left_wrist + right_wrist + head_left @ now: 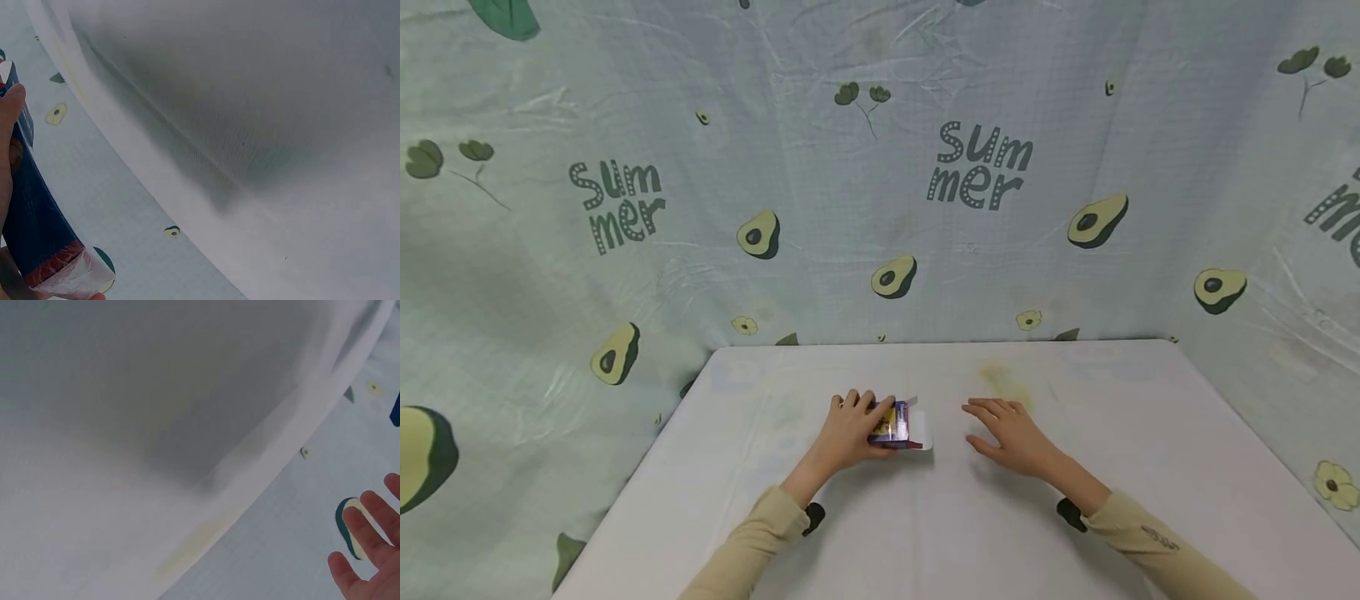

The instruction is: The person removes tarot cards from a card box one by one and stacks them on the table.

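My left hand (848,432) grips a small blue, yellow and red carton (895,422) above the table, thumb on the near side and fingers over the top. A white flap stands out from the carton's right end. In the left wrist view the blue side of the carton (37,206) shows, with a red band and clear plastic film (78,275) at its lower end; what is inside stays hidden. To the right of the carton and apart from it, my right hand (1017,435) holds nothing, its fingers spread and slightly bent.
A white tabletop (1000,533) with a faint yellow stain lies under both hands. Behind it and at the sides hangs a pale curtain (827,183) printed with avocados, flowers and lettering. Dark bands sit at both wrists.
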`<state>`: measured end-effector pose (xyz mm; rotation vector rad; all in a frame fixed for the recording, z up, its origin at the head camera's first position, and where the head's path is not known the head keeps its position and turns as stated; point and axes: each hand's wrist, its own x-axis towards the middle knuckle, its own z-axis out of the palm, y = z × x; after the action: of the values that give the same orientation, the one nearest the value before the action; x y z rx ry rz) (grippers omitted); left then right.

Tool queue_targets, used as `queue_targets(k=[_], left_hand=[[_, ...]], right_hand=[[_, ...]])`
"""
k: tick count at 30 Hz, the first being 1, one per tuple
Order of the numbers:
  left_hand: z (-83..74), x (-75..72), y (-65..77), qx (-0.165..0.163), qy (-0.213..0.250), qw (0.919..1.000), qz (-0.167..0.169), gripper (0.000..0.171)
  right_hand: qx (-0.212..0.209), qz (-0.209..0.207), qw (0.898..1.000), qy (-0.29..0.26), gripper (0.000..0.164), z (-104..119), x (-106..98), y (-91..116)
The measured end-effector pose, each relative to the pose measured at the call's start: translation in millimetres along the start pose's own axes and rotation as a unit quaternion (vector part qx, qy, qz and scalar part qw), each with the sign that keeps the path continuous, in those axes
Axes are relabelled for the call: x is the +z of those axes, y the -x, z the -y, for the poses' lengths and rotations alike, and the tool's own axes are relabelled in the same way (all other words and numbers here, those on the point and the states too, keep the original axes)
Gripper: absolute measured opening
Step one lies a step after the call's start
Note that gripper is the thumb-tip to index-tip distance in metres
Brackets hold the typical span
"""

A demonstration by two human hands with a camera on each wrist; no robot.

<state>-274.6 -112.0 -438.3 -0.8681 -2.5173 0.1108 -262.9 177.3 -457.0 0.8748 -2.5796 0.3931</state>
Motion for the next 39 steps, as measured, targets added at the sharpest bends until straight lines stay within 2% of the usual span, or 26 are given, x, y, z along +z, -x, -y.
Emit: queue_targets(k=[5, 11, 20, 28, 34, 39], left_hand=[[-8.1, -0.5, 2.1, -0.015, 0.037, 0.9991, 0.012, 0.079], [-14.4, -2.1, 4.8, -0.013, 0.031, 0.9994, -0.005, 0.077], [-20.7, -3.1, 9.6, -0.013, 0.021, 0.9996, -0.014, 0.076], [-28.1, -3.3, 10.0, -0.004, 0.011, 0.9996, -0.025, 0.077], [-32.7, -7.8, 7.0, 0.003, 0.020, 0.9996, -0.020, 0.076], [-33.6, -10.0, 5.2, 0.004, 0.024, 0.9995, -0.021, 0.075]], right_hand=[[0.001, -0.020, 0.999, -0.046, 0.038, 9, -1, 2], [0.007, -0.023, 0.997, -0.071, 0.035, 22, -4, 1], [0.005, -0.010, 0.989, -0.150, 0.031, 33, -7, 3], [0.004, -0.003, 0.972, -0.237, 0.026, 36, -6, 3], [0.038, 0.020, 0.957, -0.289, 0.023, 39, -7, 2], [0.082, 0.055, 0.938, -0.333, 0.026, 42, -8, 0]])
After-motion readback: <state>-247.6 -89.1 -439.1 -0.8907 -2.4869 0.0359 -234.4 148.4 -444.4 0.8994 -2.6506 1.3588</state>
